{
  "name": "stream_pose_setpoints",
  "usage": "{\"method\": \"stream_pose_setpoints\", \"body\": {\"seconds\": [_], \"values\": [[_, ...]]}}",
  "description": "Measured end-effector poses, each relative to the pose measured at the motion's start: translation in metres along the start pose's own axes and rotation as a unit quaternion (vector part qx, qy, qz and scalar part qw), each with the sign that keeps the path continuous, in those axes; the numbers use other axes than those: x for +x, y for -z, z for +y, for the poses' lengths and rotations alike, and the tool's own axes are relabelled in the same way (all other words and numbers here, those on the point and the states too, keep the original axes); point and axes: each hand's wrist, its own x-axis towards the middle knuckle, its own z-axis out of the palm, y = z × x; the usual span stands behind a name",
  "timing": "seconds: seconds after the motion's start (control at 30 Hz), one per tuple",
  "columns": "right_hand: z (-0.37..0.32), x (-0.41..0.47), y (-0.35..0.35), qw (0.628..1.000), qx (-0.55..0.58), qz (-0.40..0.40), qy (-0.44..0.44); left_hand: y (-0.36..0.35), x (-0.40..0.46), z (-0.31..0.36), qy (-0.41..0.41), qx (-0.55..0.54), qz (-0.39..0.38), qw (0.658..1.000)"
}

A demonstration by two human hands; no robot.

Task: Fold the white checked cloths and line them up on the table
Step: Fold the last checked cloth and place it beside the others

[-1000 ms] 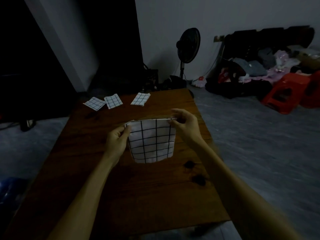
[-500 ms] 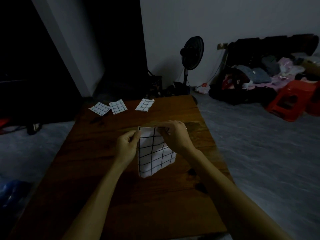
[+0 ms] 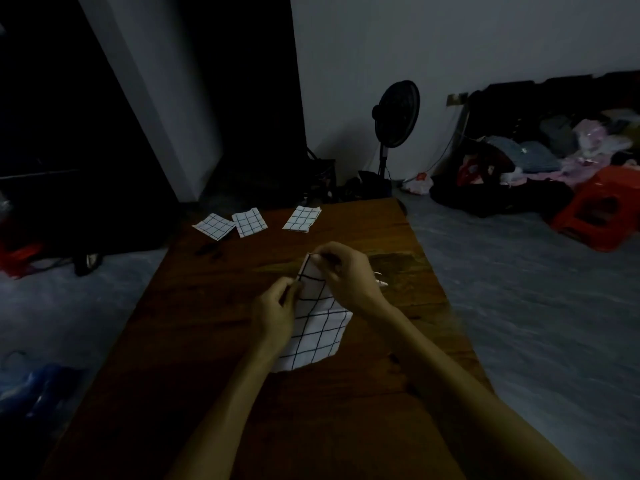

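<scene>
— What is the tabletop (image 3: 207,341) made of?
— Dark wood, smooth, with visible grain and a faint sheen.
— And the cloth (image 3: 317,327)?
— Thin, matt white fabric with black grid lines, limp and soft. The red stool (image 3: 602,213) looks like glossy plastic.

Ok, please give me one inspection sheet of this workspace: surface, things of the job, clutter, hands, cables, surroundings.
Surface: dark wooden table, with dark knots in the grain.
Job's things: three folded checked cloths in a loose row at the far edge; a fourth cloth is held above the middle, partly folded.
Clutter: a small dark item near the folded cloths, too dim to identify.
Hands: left hand and right hand both pinch the upper edge of the fourth cloth.
Cables: a cord runs down the wall beside the fan.
Surroundings: grey floor, red stool, a pile of clothes by the wall; the room is dim.
</scene>
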Motion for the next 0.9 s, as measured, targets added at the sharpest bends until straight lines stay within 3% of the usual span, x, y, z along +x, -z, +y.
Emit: {"method": "stream_pose_setpoints", "body": {"seconds": [0.17, 0.27, 0.43, 0.63, 0.77, 0.9], "values": [[-0.001, 0.000, 0.010, 0.998, 0.029, 0.060, -0.015, -0.001, -0.011, -0.010, 0.006, 0.034, 0.071, 0.997], [0.000, 0.006, 0.024, 0.995, 0.036, 0.084, -0.034, 0.001, -0.016, -0.013, -0.054, 0.099, 0.114, 0.987], [0.012, 0.009, 0.047, 0.983, 0.058, 0.157, -0.076, 0.001, -0.009, -0.006, -0.072, 0.118, 0.104, 0.985], [0.028, 0.008, 0.067, 0.971, 0.036, 0.218, -0.092, -0.006, -0.016, -0.018, -0.015, 0.148, 0.075, 0.986], [0.036, 0.007, 0.083, 0.947, 0.047, 0.297, -0.113, 0.000, -0.015, -0.030, 0.092, 0.114, 0.129, 0.981], [0.037, 0.001, 0.076, 0.972, -0.028, 0.222, -0.075, -0.003, -0.008, -0.011, 0.043, 0.081, 0.115, 0.989]]}}
